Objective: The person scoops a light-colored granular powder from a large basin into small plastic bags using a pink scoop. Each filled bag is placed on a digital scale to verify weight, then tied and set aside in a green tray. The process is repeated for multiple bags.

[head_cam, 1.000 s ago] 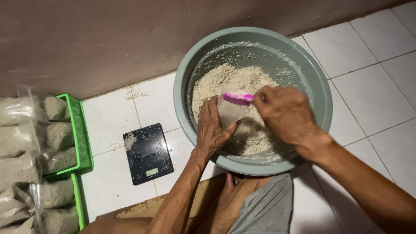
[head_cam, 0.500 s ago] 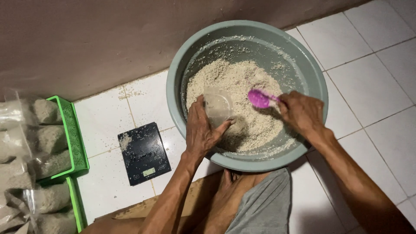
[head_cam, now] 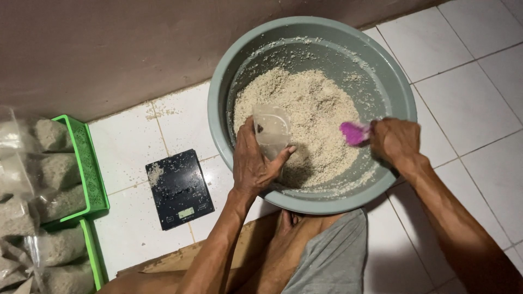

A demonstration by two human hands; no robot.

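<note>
Head view. My left hand (head_cam: 256, 163) grips a clear bag (head_cam: 271, 130) by its mouth, fingers wrapped round it, holding it upright over the grain (head_cam: 310, 109) at the centre of the frame. The bag looks empty or nearly so; I cannot tell for sure through the plastic.

My right hand (head_cam: 395, 142) is closed on a pink scoop (head_cam: 354, 133), centre right of the frame. Half a second ago the scoop was close to the bag; a second ago it was right above the bag mouth. Now scoop and bag stand apart, with bare grain between them. The scoop head sits low against the grain on the right side of the basin (head_cam: 400, 81).

Reading: a pour into the bag looks finished and the scoop is back at the pile, as for another load. Judgement only.

The bag hand has barely shifted relative to the basin.

Left of the basin, lower left of centre: black scale (head_cam: 178, 188) on the tile floor (head_cam: 468, 65), pan bare but for a few crumbs. Far left edge: green crate (head_cam: 87, 163) with filled bags (head_cam: 46, 174).
</note>
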